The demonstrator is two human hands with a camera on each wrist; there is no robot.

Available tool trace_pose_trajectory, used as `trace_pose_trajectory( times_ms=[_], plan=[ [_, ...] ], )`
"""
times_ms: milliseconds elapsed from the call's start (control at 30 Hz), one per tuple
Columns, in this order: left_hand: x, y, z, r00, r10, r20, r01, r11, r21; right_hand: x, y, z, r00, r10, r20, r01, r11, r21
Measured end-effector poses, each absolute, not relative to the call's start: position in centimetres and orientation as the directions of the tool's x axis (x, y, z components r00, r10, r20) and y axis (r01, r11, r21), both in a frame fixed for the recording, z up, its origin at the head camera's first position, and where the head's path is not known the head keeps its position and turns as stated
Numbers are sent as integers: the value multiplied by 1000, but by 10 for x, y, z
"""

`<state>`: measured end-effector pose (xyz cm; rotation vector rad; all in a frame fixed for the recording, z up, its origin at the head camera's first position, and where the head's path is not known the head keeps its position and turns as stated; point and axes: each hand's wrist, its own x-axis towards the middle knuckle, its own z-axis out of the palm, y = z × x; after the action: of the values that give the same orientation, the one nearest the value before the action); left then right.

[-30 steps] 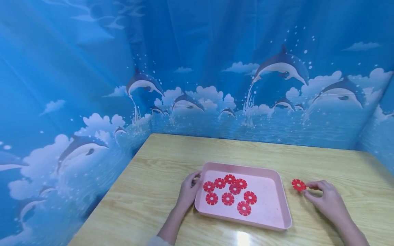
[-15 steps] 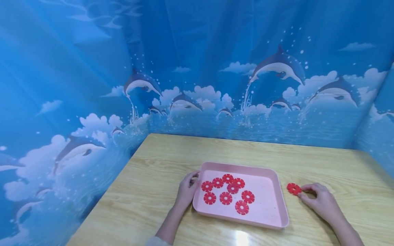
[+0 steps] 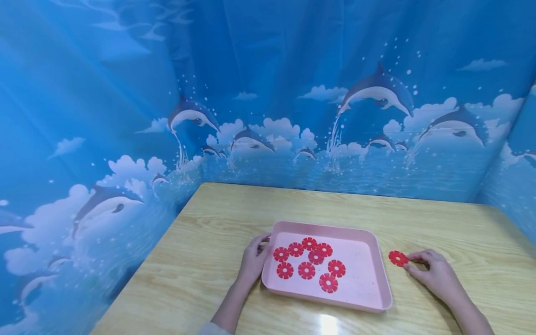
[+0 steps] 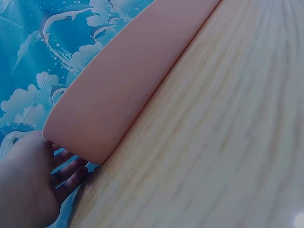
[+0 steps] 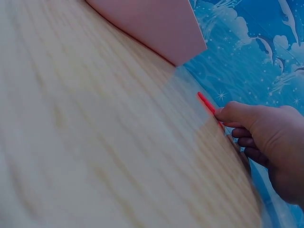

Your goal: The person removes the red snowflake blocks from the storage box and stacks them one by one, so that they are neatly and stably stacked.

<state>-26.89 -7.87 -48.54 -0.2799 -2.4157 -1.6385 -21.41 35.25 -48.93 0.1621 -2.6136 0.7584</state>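
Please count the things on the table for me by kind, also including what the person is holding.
Red notched discs: 10 (9 in the tray, and 1 held disc in the right hand)
Pink rectangular tray: 1
Total: 11

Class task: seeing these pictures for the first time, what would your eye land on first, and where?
Probably the bright blue dolphin-printed backdrop, hanging behind the pale wood-grain table. Next, the shallow pink rectangular tray holding notched red discs, with the left hand at its left end. Right of the tray, the right hand pinches a single notched red disc.
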Motion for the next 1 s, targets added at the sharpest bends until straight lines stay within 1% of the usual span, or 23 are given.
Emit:
trace_pose_trajectory(
  times_ms=[200, 767, 1000],
  plan=[
    [-269, -79, -486, -961, 41, 272, 268, 367, 891, -213, 353, -488, -924, 6, 383, -200, 845, -496],
    [-270, -79, -485, -958, 41, 283, 277, 371, 886, -213, 352, -488, -912, 8, 410, -212, 847, -487],
    [-270, -79, -486, -958, 41, 285, 280, 370, 886, -213, 355, -486, -892, 108, 440, -193, 789, -584]
  ],
)
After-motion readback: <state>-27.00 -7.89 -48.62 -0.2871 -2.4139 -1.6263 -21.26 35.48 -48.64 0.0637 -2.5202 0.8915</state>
